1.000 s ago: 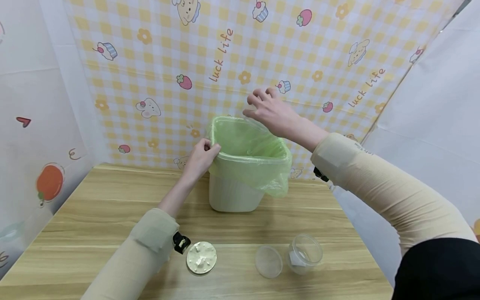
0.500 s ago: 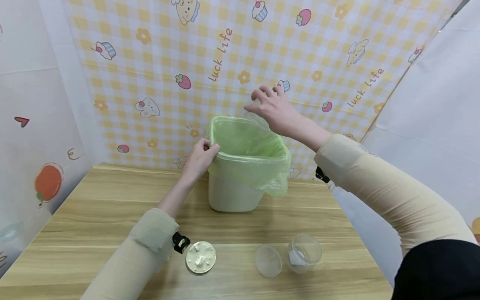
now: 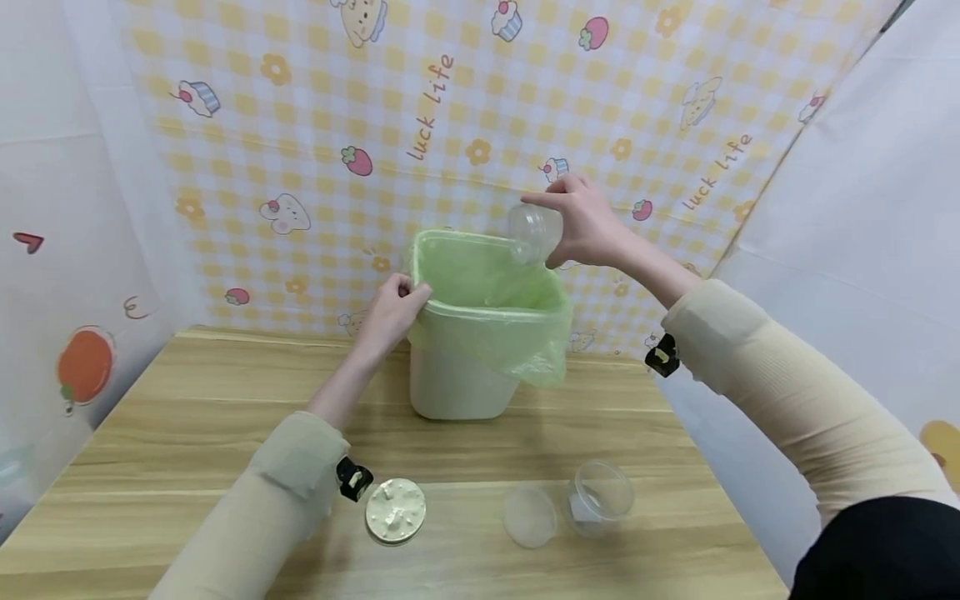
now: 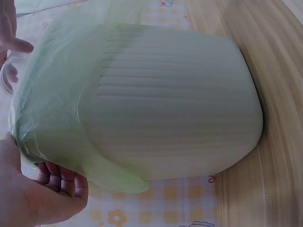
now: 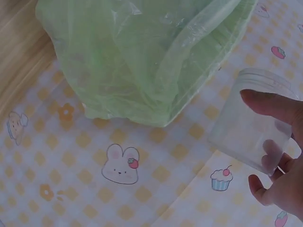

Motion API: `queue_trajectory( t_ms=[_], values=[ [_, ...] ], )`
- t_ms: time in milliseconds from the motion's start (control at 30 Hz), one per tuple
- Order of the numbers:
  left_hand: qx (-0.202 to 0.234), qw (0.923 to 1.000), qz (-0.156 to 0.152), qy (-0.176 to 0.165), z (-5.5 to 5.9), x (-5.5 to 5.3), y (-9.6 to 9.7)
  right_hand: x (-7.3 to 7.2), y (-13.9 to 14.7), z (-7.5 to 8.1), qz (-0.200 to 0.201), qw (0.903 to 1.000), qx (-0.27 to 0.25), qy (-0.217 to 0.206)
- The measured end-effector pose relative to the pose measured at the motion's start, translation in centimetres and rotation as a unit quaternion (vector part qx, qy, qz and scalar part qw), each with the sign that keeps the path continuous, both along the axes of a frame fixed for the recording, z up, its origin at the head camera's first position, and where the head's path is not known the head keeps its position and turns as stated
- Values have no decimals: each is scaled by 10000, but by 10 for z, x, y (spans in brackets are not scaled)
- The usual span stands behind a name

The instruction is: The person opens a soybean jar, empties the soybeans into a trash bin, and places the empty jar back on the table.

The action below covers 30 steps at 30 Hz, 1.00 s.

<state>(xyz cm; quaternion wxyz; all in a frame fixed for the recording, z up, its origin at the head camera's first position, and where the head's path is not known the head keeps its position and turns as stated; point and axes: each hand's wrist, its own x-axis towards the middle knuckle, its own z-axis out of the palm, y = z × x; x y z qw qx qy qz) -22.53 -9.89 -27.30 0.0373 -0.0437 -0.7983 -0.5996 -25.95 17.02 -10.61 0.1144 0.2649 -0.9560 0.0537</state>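
Note:
A pale bin [image 3: 459, 387] stands on the wooden table against the patterned backdrop. Its light green liner bag [image 3: 517, 343] is folded over the rim and hangs down outside. My left hand [image 3: 392, 312] pinches the rim and the bag at the near left corner. A clear plastic jar [image 3: 536, 227] is in my right hand [image 3: 591, 227], tilted over the far right rim with its mouth towards the bin. In the right wrist view the jar [image 5: 251, 125] looks see-through, gripped between thumb and fingers; I see no contents in it. The bin's bottom is hidden.
Near the front of the table lie a round cream-coloured disc [image 3: 396, 511] with a bumpy top and a clear flat lid [image 3: 529, 517]. Beside the lid stands a clear round tub [image 3: 602, 493] with a white patch on it. White cloth walls flank both sides.
My right hand has shifted right and turned, so the jar it holds shows plainly beside the fingers. The left hand keeps its hold on the rim. The view has shifted slightly.

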Motion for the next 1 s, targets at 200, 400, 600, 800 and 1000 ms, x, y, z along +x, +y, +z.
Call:
queue_trajectory(
  t_ms=[200, 400, 600, 800, 1000],
  values=[
    [-52, 9999, -36, -85, -2, 1, 0, 9, 19, -5, -194, 9967, -644, -452],
    [-73, 9999, 75, -31, -2, 2, 0, 26, 32, -7, -309, 9884, -1251, -806],
    [60, 9998, 165, 54, -1, 3, 0, 45, 37, -13, -184, 9631, -2262, -1445],
    [101, 9996, 240, 132, -1, 4, 1, 64, 41, -30, -205, 9387, -2852, -1926],
    [-40, 9995, 262, 170, 1, 7, 4, 80, 46, -49, -27, 9195, -3200, -2285]
  ],
)
